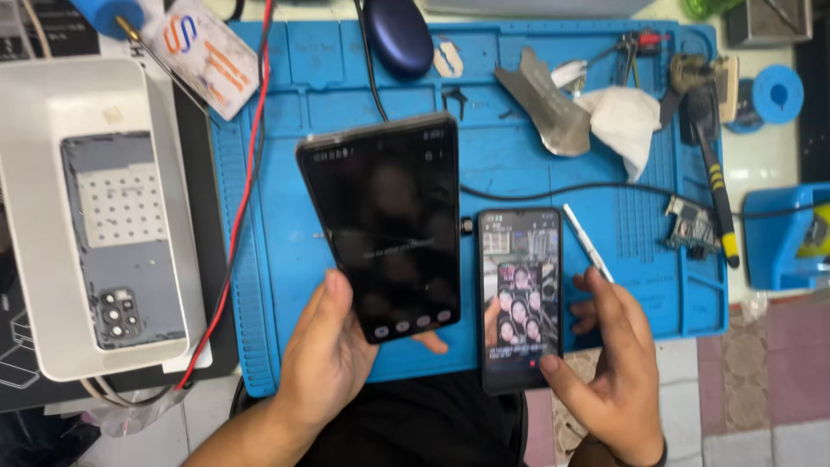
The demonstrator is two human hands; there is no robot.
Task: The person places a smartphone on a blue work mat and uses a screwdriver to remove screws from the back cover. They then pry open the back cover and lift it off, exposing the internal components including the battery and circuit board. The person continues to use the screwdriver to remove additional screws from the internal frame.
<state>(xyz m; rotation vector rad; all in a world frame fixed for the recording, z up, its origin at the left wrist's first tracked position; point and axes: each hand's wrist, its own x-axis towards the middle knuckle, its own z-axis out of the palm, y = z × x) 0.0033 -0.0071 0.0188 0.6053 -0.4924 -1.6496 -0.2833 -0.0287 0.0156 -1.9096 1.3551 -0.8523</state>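
Your left hand (324, 363) grips the lower end of a large black slab-shaped smartphone (385, 225) with a dark glass screen. Its fingers are clamped on the phone's bottom edges, thumb on the left side and fingertips showing under the right. You hold it raised and tilted over the blue silicone repair mat (285, 285), probably so that its screen faces you.

Your right hand (609, 359) holds a smaller black smartphone (520, 298) with a lit screen showing a grid of small pictures. The thumb presses near the bottom of the glass and the fingers wrap behind, closed on the body, so the one hand both steadies and operates it. A thin white stylus-like tool (588, 242) is tucked between those fingers, it seems, and sticks out above the hand.

The two phones sit just beside each other, apart by a narrow gap, which suits comparing them. On the worktop to your left, a grey phone back cover (121, 233) with a camera cluster lies in a white plastic tray (35, 259), kept clear of the mat. A red wire (242, 199) runs along the mat's left edge.
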